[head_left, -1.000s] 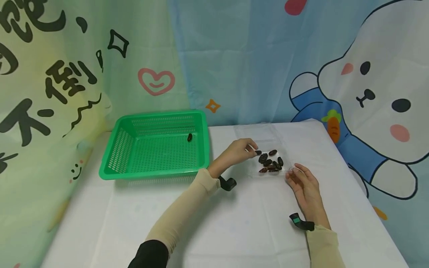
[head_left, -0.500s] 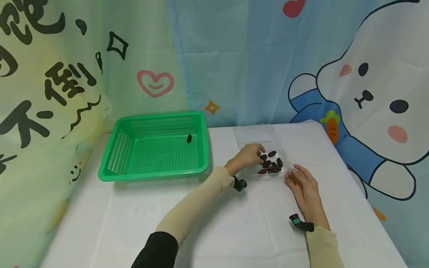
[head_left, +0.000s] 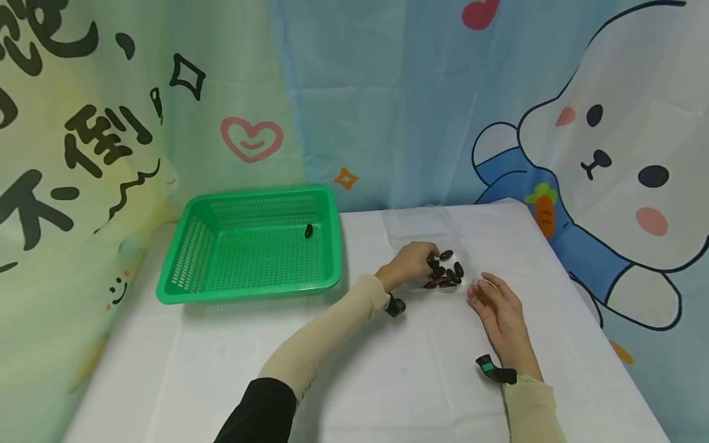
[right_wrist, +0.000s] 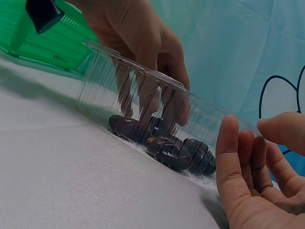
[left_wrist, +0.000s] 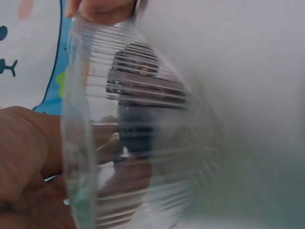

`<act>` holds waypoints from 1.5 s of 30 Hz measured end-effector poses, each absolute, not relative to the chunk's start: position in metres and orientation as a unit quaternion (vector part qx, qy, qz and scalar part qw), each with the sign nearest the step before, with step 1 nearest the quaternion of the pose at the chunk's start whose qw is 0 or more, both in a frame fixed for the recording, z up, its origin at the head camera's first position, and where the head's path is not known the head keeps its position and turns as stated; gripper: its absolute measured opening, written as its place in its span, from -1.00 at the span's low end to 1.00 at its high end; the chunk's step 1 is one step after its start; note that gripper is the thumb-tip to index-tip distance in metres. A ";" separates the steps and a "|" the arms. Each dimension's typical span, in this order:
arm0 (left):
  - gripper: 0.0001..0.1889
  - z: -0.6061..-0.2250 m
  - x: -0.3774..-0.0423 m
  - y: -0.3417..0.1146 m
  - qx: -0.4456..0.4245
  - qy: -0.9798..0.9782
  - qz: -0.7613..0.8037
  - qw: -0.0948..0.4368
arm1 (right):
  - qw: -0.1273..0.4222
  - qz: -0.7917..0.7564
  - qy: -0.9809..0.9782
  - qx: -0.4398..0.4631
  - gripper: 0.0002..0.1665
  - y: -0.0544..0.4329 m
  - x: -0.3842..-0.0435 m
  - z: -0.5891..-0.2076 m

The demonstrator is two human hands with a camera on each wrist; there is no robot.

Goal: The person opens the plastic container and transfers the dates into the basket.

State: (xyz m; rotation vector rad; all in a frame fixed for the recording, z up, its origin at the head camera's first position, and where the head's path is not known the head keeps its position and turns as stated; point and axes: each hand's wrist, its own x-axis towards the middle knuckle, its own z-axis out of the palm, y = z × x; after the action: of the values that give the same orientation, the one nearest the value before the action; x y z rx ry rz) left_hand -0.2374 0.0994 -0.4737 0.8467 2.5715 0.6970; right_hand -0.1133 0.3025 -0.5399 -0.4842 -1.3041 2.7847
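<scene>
A clear plastic clamshell box (head_left: 466,255) holds several dark brown dates (head_left: 458,269), heaped along its bottom in the right wrist view. My left hand (head_left: 412,264) reaches into the box from the left, fingers pointing down behind the ribbed wall among the dates; I cannot tell whether it grips one. My right hand (head_left: 501,314) pinches the near right edge of the box, with the thumb (right_wrist: 281,126) at the rim and fingers along the wall. The left wrist view shows the box wall (left_wrist: 81,119) up close, with dates blurred behind it.
A green mesh basket (head_left: 334,246) stands to the left of the box, with a single date (head_left: 308,231) inside. The box's transparent lid (head_left: 415,224) lies folded back. A white cloth (head_left: 421,381) covers the table, and a printed curtain (head_left: 360,111) hangs behind.
My left hand has moved right, from the box's left side to over the dates, and its fingers have lowered among them. My right hand stays at the box edge. The head view shifts slightly.
</scene>
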 end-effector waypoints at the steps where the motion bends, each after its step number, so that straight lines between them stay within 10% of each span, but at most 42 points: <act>1: -0.55 -0.475 -0.238 0.099 0.302 0.905 0.246 0.172 | 0.013 0.895 -0.419 -0.155 -0.57 0.302 -0.113 -0.540; 45: -0.70 -0.490 -0.249 0.094 0.363 0.865 0.299 0.176 | 0.011 0.895 -0.418 -0.158 -0.51 0.303 -0.113 -0.540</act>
State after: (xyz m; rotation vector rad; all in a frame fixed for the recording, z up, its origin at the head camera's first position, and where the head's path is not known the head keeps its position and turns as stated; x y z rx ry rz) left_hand -0.2493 0.0935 -0.4902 1.0281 2.4501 0.8464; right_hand -0.1126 0.3029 -0.5402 -0.4938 -1.3033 2.7915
